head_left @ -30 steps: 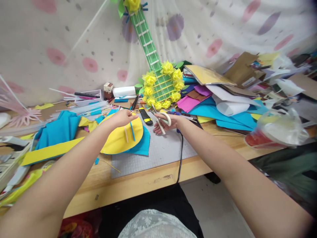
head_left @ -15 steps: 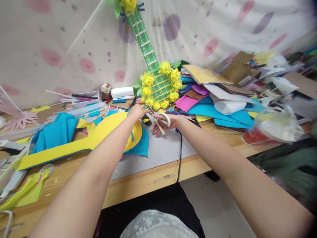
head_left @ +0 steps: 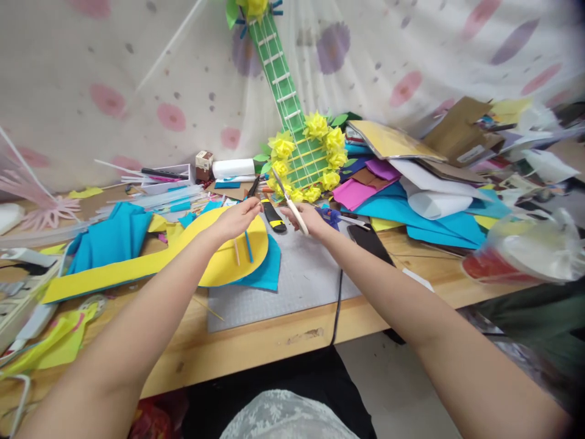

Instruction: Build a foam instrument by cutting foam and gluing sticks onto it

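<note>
In my right hand is a pair of scissors with white handles, its blades pointing up and away. My left hand hovers over the round end of a yellow guitar-shaped cutout, fingers pressed together; whether something small is between them I cannot make out. Two thin strips, a blue one and a pale one, lie on the cutout. Blue sheet material shows under its edge. Between my hands lies a yellow and black utility knife on the grey cutting mat.
A green paper guitar with yellow flowers leans at the back. Coloured sheets pile up at right, near a plastic-wrapped cup. Beside my right hand lies a blue glue gun, with a black cord crossing the mat.
My hands have moved apart, the left one drawing back leftward over the yellow cutout. The scissors have turned in my right hand, and the utility knife shows more fully. The view has shifted slightly.
</note>
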A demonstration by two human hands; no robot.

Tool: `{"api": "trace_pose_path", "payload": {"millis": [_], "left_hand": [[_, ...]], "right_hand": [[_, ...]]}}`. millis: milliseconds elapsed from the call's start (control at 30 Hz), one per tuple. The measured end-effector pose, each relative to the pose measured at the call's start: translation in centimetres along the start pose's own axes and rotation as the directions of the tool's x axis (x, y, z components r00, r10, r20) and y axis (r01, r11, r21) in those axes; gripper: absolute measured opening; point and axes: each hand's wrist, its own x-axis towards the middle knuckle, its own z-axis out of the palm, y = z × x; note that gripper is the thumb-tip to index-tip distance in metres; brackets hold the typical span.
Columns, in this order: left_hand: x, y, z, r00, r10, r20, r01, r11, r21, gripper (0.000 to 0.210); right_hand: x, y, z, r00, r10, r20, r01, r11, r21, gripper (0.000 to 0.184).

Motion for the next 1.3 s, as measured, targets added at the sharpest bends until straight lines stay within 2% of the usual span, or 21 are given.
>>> {"api": "trace_pose_path", "payload": {"millis": [100, 200, 367, 433, 700, 867, 1000, 1067, 1200, 1300], "left_hand": [[-2.2, -0.4, -1.1, 0.999, 0.03, -0.022, -0.031, 0.998, -0.051, 0.035], [-3.4, -0.8, -1.9, 0.999, 0.024, -0.032, -0.026, 0.998, -0.054, 0.037], [-3.8, -2.2, -2.4, 0.996, 0.08, -0.047, -0.083, 0.993, -0.08, 0.042], [-4.0, -2.6, -2.6, 0.994, 0.093, -0.052, -0.098, 0.991, -0.095, 0.043], [-4.9, -2.7, -3.4, 0.998, 0.063, -0.031, -0.066, 0.993, -0.102, 0.035], [-4.8, -2.9, -3.6, 0.999, 0.024, -0.043, -0.029, 0.994, -0.106, 0.034], [-4.9, -2.8, -3.6, 0.999, 0.017, 0.027, -0.013, 0.989, -0.15, 0.036], [-5.0, -2.7, -3.7, 0.998, 0.033, 0.057, -0.023, 0.984, -0.175, 0.036], [-5.2, -2.6, -3.6, 0.998, 0.06, 0.003, -0.057, 0.961, -0.269, 0.032], [-5.0, -2.6, -3.5, 0.997, 0.076, 0.0, -0.071, 0.94, -0.333, 0.031]], "right_hand": [[-0.1, 0.5, 1.1, 0.978, -0.201, -0.05, 0.186, 0.959, -0.215, 0.042], [-0.4, 0.2, 2.4, 0.951, -0.309, -0.032, 0.282, 0.902, -0.327, 0.039], [-0.5, -1.6, 4.4, 0.875, -0.478, 0.081, 0.461, 0.768, -0.445, 0.036], [-0.5, -2.2, 4.8, 0.852, -0.509, 0.123, 0.503, 0.729, -0.465, 0.036], [-1.0, -3.0, 5.4, 0.819, -0.531, 0.218, 0.559, 0.652, -0.512, 0.036], [-1.2, -3.1, 5.7, 0.861, -0.482, 0.164, 0.487, 0.686, -0.541, 0.038], [-1.5, -3.1, 5.7, 0.891, -0.435, 0.129, 0.422, 0.69, -0.588, 0.038], [-1.5, -2.9, 5.6, 0.897, -0.421, 0.132, 0.414, 0.701, -0.58, 0.038], [-1.4, -2.4, 5.2, 0.91, -0.395, 0.127, 0.403, 0.769, -0.496, 0.039], [-1.4, -2.4, 4.9, 0.889, -0.424, 0.172, 0.453, 0.767, -0.454, 0.038]]}}
